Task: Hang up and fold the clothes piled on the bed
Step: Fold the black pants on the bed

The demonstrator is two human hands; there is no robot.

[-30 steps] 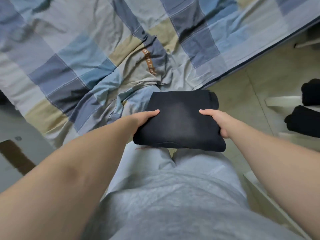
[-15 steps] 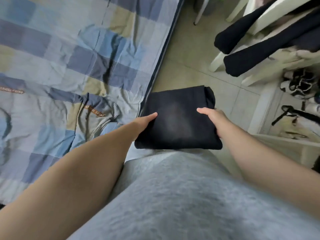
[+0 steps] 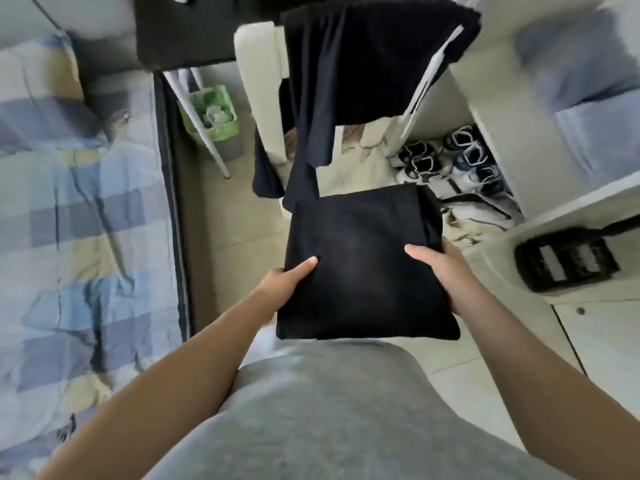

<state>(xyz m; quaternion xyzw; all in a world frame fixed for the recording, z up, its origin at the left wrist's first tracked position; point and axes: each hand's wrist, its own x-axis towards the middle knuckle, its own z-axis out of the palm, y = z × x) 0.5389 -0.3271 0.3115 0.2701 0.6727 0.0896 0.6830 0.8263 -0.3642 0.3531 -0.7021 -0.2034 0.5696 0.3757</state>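
Head view, swung off the bed (image 3: 86, 220): bedding now pushed to the left edge, no longer under the hands. Floor tiles directly below instead.

Folded black garment (image 3: 363, 271) held level in front of the grey-clad waist, clear of the mattress, same neat square as a second back. Left hand (image 3: 284, 285) gripping the left edge, thumb laid flat on top, other fingers tucked underneath and hidden. Right hand (image 3: 440, 268) mirroring it on the right edge. Grip unchanged through the turn.

Ahead: dark clothes (image 3: 363, 74) draped over a white frame, shoes (image 3: 450, 157) on the floor to the right, green bin (image 3: 214, 116) beside the bed.

Judged from this: folding finished for this piece, carry to its resting place under way. Destination possibly the white shelving (image 3: 485, 95) at right, though too smeared by motion to be sure.

No brand, label or writing legible anywhere now; orange lettering on the bedding gone from sight.
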